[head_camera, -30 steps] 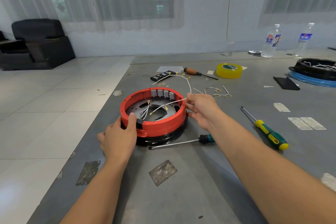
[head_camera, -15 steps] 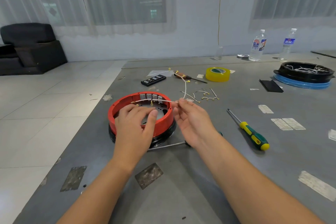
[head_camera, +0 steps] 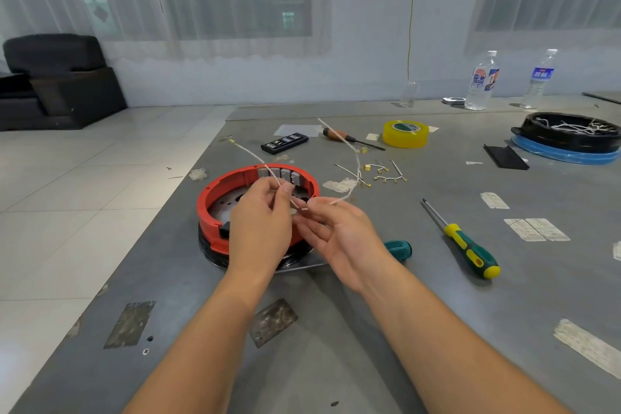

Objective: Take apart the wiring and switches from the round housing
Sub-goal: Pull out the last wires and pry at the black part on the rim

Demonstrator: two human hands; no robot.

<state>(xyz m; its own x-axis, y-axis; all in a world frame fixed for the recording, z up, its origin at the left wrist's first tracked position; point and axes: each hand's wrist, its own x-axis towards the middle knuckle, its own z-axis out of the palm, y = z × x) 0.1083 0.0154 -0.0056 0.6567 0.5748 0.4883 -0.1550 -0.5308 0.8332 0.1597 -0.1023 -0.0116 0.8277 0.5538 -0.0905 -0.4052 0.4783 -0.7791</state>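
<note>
Round red housing (head_camera: 215, 202) on grey table (head_camera: 437, 296), switches (head_camera: 282, 175) at its far wall; left hand (head_camera: 260, 228) and right hand (head_camera: 339, 235) close together above it, each pinching white wire (head_camera: 357, 158)

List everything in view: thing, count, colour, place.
round housing: 1, red on black base, table left
white wires: 2, held above housing
switches: row, grey, inside housing's far wall
loose wire pieces: several, white, right of housing
screwdrivers: 3, green-yellow, teal, brown handles
tape roll: 1, yellow, far centre
bit case: 1, black
bottles: 2, clear, far right
black tub: 1, on blue ring
left hand: pinches wire
right hand: pinches wire
</note>
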